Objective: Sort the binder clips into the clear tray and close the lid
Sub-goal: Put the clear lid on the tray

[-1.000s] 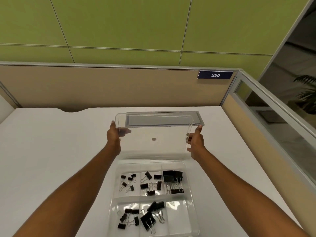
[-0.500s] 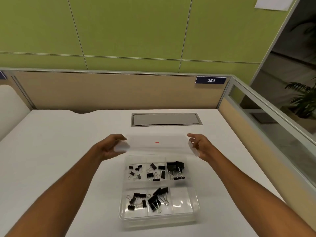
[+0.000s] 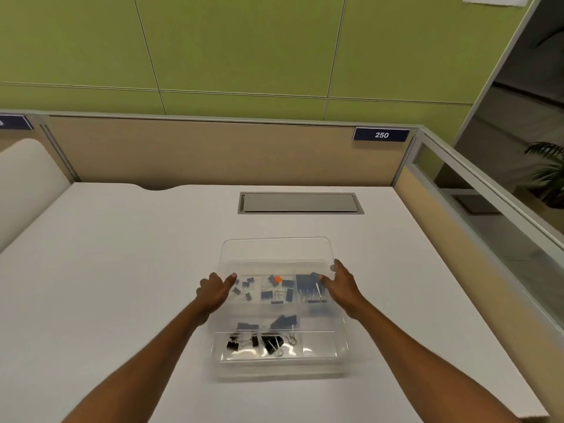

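A clear tray [image 3: 341, 351] with dividers sits on the white desk in front of me, with several black binder clips [image 3: 270, 343] spread over its compartments. A clear lid [image 3: 276, 250] with a small orange dot lies tilted over the tray's far part, so the far clips look bluish through it while the near row stays uncovered. My left hand [image 3: 213, 291] grips the lid's left edge. My right hand [image 3: 343, 283] grips its right edge.
The white desk [image 3: 122, 270] has a grey cable hatch [image 3: 300, 203] behind the tray. A beige partition [image 3: 213, 151] with a "250" label [image 3: 381, 134] closes the back. A glass-topped partition [image 3: 488, 209] runs along the right side.
The lid was held up behind the tray; both hands have swung it forward and down, and it now covers the tray's far part. My view has shifted up and back.
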### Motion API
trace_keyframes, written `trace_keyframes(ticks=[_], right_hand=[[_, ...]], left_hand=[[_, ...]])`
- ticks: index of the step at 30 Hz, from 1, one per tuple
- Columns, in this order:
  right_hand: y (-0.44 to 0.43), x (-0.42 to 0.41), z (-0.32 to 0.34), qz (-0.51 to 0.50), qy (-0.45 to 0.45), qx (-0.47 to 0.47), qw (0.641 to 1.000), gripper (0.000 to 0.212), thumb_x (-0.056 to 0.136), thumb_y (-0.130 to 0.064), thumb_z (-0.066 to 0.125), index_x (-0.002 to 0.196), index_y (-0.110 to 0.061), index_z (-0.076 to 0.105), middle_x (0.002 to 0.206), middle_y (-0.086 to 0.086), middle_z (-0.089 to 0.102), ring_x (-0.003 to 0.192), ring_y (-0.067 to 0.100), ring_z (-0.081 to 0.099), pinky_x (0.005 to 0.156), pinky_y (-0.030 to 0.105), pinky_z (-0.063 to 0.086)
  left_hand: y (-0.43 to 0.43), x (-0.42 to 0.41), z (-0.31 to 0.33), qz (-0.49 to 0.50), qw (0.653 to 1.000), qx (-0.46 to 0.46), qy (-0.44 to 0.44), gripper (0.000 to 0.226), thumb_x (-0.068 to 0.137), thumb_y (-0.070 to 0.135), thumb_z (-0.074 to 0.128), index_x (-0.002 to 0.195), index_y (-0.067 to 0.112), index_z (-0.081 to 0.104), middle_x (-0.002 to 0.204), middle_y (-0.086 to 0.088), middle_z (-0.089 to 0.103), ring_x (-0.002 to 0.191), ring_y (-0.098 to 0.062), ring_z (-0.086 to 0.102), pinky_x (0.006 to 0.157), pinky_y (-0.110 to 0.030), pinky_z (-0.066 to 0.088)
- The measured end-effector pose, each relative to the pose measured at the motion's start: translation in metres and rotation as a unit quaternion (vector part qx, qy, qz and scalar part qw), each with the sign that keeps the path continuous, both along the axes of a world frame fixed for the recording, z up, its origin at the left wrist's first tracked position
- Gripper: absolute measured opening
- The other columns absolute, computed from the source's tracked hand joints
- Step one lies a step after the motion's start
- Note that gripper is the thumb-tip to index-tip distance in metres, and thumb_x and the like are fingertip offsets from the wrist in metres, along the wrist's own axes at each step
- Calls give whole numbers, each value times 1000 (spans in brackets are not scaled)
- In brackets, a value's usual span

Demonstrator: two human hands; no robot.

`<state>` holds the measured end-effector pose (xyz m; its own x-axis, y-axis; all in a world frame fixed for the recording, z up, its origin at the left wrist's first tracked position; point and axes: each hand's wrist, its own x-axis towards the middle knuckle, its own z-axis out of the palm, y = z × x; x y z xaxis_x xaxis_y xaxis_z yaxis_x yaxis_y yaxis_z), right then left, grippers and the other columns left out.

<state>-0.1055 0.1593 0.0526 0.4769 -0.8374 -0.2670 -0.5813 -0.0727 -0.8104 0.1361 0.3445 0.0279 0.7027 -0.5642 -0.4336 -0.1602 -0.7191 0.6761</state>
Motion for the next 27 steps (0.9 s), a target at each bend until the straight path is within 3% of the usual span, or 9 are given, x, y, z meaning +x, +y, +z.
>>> trace_keyframes(ticks=[4,7,12,21,27], right_hand=[[2,-9,-27,16,19,-29,999,35,87,-26,61,119,-23,45,125,6,55,118,31,48,98,46,47],[-5,-13,-54,20,22,-37,999,36,87,-26,63,117,-26,44,122,4,56,117,28,49,97,47,48],[0,-17,-64,26,32,-41,998,50,87,-26,63,130,-22,38,130,7,51,121,29,47,98,44,49],[21,-15,-46,23,59,-57,996,46,93,-16,56,134,-14,35,134,12,47,121,28,45,98,38,45],[26,-16,-54,39,125,-114,985,57,97,-18,47,145,-3,19,141,16,39,128,30,36,104,36,38]], left_hand=[[7,-14,-10,13,1000,22,11,75,85,66,42,131,8,35,134,-19,32,120,-36,38,100,-48,37],[9,-19,-17,20,999,28,-9,70,87,63,42,128,7,37,133,-19,35,117,-36,41,100,-49,39],[11,-32,-24,14,998,37,-47,58,94,49,40,127,2,38,130,-22,37,114,-37,44,97,-48,40],[13,-35,-29,3,993,21,-116,32,100,24,33,109,-3,47,111,-25,48,95,-37,54,86,-44,48],[16,-43,-30,8,990,18,-142,30,100,20,33,105,-5,49,107,-27,52,92,-38,55,84,-44,49]])
